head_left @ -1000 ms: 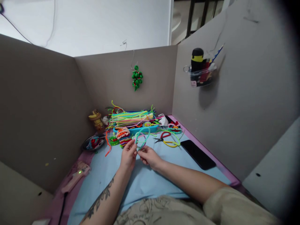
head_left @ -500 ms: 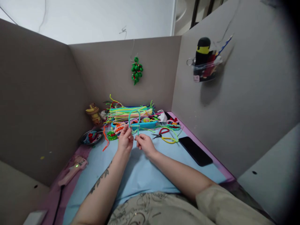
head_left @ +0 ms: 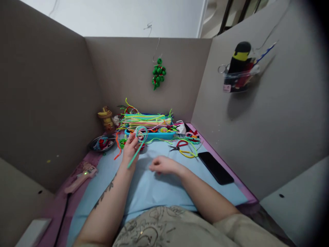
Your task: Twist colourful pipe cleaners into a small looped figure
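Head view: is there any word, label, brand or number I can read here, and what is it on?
No text can be read.
Pink label on the clear wall holder: too small and blurred.
Printed pattern on the shirt: line drawings, no legible words.
Black phone: dark screen, nothing shown.

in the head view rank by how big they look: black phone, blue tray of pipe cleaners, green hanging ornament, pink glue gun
1. blue tray of pipe cleaners with its pile
2. black phone and pink glue gun: they look about alike, and both lie nearer the camera, so no ranking
3. green hanging ornament, though it hangs farthest back
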Action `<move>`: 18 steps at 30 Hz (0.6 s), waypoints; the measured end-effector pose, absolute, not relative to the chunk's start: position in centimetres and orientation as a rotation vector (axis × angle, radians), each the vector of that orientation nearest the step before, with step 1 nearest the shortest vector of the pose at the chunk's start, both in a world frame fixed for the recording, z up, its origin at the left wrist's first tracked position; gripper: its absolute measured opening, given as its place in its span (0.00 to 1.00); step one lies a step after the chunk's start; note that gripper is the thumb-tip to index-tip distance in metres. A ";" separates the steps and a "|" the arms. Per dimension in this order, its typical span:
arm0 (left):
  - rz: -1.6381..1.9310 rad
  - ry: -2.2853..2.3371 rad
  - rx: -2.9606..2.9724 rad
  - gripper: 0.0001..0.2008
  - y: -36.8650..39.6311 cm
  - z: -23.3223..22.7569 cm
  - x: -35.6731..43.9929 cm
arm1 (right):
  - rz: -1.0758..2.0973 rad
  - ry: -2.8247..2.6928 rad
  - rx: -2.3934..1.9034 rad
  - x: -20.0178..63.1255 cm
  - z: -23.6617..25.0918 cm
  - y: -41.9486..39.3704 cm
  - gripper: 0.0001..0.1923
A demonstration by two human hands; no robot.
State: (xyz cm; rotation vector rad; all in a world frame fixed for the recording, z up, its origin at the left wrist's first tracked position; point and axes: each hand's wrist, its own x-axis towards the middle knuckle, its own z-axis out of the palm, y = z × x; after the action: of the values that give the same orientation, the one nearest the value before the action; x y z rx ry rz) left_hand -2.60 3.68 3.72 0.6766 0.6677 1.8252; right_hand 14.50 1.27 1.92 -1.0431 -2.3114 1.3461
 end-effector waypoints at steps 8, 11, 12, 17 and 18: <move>1.642 1.003 1.062 0.22 2.6 2.6 -0.5 | 0.384 -1.585 -0.991 16.6 2.9 3.5 0.10; 1.533 1.000 1.098 0.22 2.5 2.2 -0.1 | 0.388 -1.570 -0.984 16.9 3.0 3.7 0.10; 1.514 0.990 1.100 0.22 2.6 2.1 0.0 | 0.405 -1.582 -0.982 16.9 3.0 3.7 0.09; 1.473 0.912 1.046 0.21 2.8 1.9 0.1 | 0.461 -1.622 -0.962 16.7 2.8 3.6 0.07; 1.473 0.900 1.029 0.21 2.8 1.9 0.0 | 0.470 -1.622 -0.968 16.6 2.8 3.6 0.07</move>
State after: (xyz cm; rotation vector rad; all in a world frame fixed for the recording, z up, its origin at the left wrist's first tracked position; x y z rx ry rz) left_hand 0.05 2.83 1.91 1.0294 0.9001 1.4733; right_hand 16.61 3.58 2.82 -0.9682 -1.6218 0.4704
